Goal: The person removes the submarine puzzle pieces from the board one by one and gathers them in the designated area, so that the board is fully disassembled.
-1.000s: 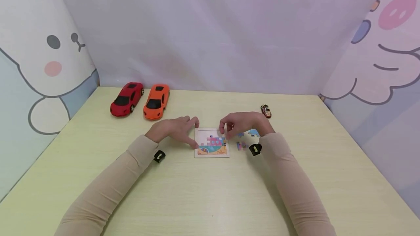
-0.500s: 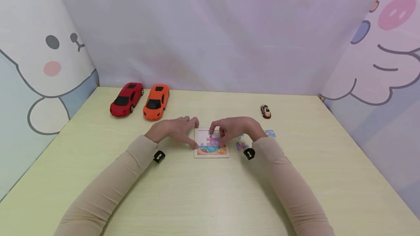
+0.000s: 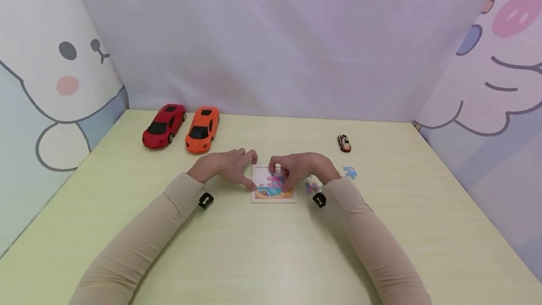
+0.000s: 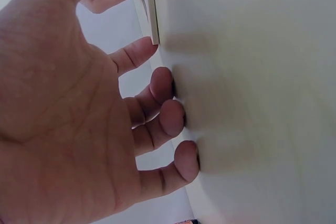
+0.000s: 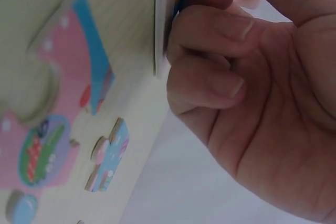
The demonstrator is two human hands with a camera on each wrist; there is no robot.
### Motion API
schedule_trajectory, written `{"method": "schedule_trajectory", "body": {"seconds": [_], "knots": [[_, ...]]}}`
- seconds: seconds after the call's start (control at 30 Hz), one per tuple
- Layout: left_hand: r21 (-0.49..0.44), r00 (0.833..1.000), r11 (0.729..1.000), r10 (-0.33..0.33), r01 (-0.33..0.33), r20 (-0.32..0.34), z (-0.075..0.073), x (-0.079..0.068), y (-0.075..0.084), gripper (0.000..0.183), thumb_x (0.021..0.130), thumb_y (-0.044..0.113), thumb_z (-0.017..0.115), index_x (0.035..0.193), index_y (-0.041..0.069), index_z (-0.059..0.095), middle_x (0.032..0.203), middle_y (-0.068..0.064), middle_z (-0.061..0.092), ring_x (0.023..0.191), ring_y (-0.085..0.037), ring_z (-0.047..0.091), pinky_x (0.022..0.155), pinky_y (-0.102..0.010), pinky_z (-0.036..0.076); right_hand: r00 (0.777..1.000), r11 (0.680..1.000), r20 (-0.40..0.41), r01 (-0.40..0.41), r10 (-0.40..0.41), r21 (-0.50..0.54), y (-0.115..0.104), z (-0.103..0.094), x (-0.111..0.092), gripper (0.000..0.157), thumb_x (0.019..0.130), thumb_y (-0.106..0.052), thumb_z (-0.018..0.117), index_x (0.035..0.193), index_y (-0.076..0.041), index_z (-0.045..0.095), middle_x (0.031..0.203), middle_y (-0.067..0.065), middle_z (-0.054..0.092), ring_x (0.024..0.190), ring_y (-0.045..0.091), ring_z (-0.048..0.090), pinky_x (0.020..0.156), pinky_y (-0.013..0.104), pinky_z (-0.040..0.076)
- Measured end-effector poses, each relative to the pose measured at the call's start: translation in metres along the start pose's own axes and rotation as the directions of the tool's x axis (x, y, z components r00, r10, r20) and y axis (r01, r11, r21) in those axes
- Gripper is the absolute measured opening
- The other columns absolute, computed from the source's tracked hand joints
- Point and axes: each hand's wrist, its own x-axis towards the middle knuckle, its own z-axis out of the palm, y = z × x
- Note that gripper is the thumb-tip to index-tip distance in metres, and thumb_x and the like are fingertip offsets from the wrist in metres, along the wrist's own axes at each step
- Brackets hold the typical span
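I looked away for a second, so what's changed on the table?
The right hand moved left, farther over the puzzle board, bringing a blue puzzle piece into view. Whether that hand holds anything is unclear. The left hand stayed at the board's left edge; the red car, orange car and small car stayed put.

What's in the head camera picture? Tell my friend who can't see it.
A person's left hand touches the left side of a partly filled jigsaw board, the right hand over its right part, on a pale table. Loose pieces lie to the right; farther back are a red toy car, an orange toy car and a smaller toy car.
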Motion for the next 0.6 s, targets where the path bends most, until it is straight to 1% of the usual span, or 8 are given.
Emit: {"method": "schedule_trajectory", "body": {"seconds": [0.2, 0.4, 0.6], "knots": [[0.002, 1.0, 1.0, -0.007, 0.007, 0.002, -0.0006, -0.0005, -0.0007, 0.074, 0.082, 0.062, 0.073, 0.132, 0.021, 0.037, 0.114, -0.009, 0.048, 0.106, -0.026, 0.05, 0.086, -0.041, 0.044, 1.0, 1.0, 0.007, -0.003, 0.003, -0.004, -0.0015, -0.001, 0.0008, 0.048, 0.087, -0.016, 0.077, 0.122, -0.021, 0.045, 0.079, 0.0, 0.053, 0.073, 0.013, 0.048, 0.075, 0.03, 0.04], [-0.002, 1.0, 1.0, -0.005, 0.005, 0.0, -0.0004, -0.0011, 0.0001, 0.073, 0.082, 0.061, 0.073, 0.132, 0.021, 0.037, 0.115, -0.01, 0.047, 0.106, -0.026, 0.049, 0.087, -0.041, 0.043, 1.0, 1.0, 0.005, -0.005, 0.005, 0.006, -0.0021, -0.0005, 0.0013, 0.048, 0.088, -0.016, 0.076, 0.119, -0.022, 0.041, 0.075, 0.0, 0.048, 0.067, 0.012, 0.042, 0.07, 0.029, 0.037], [0.001, 1.0, 1.0, 0.0, 0.0, 0.001, -0.0002, -0.0015, 0.0009, 0.074, 0.082, 0.061, 0.073, 0.132, 0.02, 0.037, 0.116, -0.01, 0.047, 0.107, -0.026, 0.049, 0.087, -0.041, 0.043, 1.0, 1.0, 0.003, 0.002, -0.002, 0.019, -0.0016, 0.0001, 0.0014, 0.046, 0.089, -0.015, 0.075, 0.116, -0.022, 0.039, 0.073, 0.0, 0.045, 0.066, 0.012, 0.039, 0.067, 0.029, 0.035]]}}
